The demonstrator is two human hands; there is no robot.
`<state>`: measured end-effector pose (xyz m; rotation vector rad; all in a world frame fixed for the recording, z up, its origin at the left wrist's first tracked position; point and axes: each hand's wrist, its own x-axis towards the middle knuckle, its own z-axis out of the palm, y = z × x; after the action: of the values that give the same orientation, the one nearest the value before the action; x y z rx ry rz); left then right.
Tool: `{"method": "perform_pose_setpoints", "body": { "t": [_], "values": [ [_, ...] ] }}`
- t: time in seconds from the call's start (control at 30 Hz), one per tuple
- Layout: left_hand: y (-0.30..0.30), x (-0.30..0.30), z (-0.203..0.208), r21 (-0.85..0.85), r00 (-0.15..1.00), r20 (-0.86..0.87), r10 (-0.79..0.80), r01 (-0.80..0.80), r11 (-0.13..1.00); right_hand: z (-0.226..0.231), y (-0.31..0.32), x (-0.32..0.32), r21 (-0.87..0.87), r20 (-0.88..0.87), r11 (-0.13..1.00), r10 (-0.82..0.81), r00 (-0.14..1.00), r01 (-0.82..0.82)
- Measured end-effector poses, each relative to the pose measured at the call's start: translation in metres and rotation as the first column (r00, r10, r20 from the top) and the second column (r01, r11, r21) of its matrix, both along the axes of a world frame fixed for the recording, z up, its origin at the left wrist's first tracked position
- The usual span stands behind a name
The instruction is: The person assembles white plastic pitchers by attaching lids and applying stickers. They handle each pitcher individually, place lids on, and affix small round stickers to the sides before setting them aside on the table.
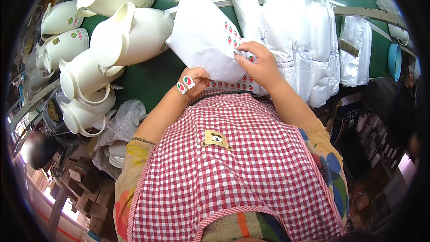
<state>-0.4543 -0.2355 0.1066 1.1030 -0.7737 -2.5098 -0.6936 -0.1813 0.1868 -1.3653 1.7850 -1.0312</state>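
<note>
A large white sticker sheet (201, 36) is bent up in front of me, with rows of small red, green and white stickers (231, 35) on its right part. My left hand (197, 80) is closed on the sheet's lower left edge. Two round stickers (184, 84) of the same kind are stuck on the back of that hand. My right hand (264, 67) has thumb and forefinger drawn together at the sheet's right part, over the stickers. Whether a loose sticker is between those fingertips is too small to tell. More rows of stickers show below, close to my apron.
Several cream pitchers (134, 36) lie on the green table (139, 78) at left. At right are tied bundles of clear plastic bags (298, 49) and a blue round object (394, 62). A metal rail (371, 14) crosses behind. Cardboard boxes (89, 188) stand low at left.
</note>
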Motion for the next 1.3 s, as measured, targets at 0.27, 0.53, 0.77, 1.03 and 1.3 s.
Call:
{"method": "perform_pose_setpoints", "body": {
  "t": [0.27,0.53,0.77,1.03,1.3],
  "values": [
    [-0.005,-0.006,0.018,0.221,0.991,-0.114,0.067,-0.041,0.974,-0.007,0.007,0.002,0.089,0.055,0.995,0.034,0.998,-0.039],
    [0.0,-0.014,-0.016,-0.02,0.978,0.13,0.164,-0.162,0.987,-0.001,0.003,-0.015,-0.046,0.024,0.993,-0.106,0.994,0.107],
    [0.002,-0.055,-0.005,0.106,0.947,0.193,0.258,-0.281,0.954,0.043,-0.017,0.061,-0.532,-0.434,0.681,0.291,0.853,-0.503],
    [0.0,-0.054,0.003,0.261,0.919,0.122,0.375,-0.394,0.881,0.044,-0.005,0.061,-0.33,-0.444,0.652,0.531,0.722,-0.682],
    [-0.008,-0.039,0.035,0.255,0.976,-0.159,0.146,-0.102,0.961,0.006,0.016,-0.003,-0.015,-0.027,0.999,-0.031,0.999,0.03]
  ]
}}
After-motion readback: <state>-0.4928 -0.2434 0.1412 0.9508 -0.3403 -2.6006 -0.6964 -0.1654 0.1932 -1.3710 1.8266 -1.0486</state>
